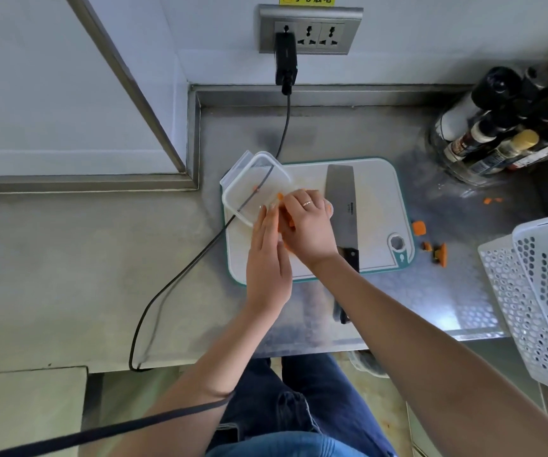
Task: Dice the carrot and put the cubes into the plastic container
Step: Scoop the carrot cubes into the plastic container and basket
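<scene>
The steel surface spread out beyond both hands, and on it, directly beneath them, lay the white cutting board. A white perforated basket stood well off to the right of the right hand, and a rack of bottles sat far beyond it. The clear plastic container rested on the board's far left corner, just beyond the fingertips of both hands, with its lid seemingly tucked under it. The cleaver lay flat on the board just to the right of the right hand, nobody holding it.

The left hand was held with straight fingers pressed together, set edge-on like a scoop wall. The right hand was cupped over against it, fingers curled around orange carrot cubes showing between the two palms. A few carrot scraps lay on the surface well to the right of the right hand.

Cutting looked finished; the step in hand seemed to be gathering and transferring the cubes. The next move would likely call for lifting the cupped load over the container's near rim and releasing without spilling.
</scene>
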### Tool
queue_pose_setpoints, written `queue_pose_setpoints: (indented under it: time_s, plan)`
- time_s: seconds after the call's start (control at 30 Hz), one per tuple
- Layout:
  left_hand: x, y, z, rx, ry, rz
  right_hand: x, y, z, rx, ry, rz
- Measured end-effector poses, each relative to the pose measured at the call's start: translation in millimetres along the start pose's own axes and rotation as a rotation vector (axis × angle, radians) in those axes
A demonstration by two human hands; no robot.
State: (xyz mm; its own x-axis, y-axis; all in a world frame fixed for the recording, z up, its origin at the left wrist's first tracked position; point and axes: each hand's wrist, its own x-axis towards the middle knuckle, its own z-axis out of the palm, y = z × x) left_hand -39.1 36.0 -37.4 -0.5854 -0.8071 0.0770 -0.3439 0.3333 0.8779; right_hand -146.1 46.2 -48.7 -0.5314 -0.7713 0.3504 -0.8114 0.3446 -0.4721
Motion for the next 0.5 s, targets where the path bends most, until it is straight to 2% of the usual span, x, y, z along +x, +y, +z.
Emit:
queue_pose_setpoints:
  time_s: [0.17,0.3,0.5]
  plan:
    - [23,13,13,-0.116,0.110,-0.049,9,-6,-3,0.038,0.019,0.079]
    - [34,12,19,-0.203,0.122,-0.091,11,-2,3,0.042,0.041,0.142]
    - [39,22,31,-0.339,0.158,-0.203,10,9,15,-0.004,-0.016,0.094]
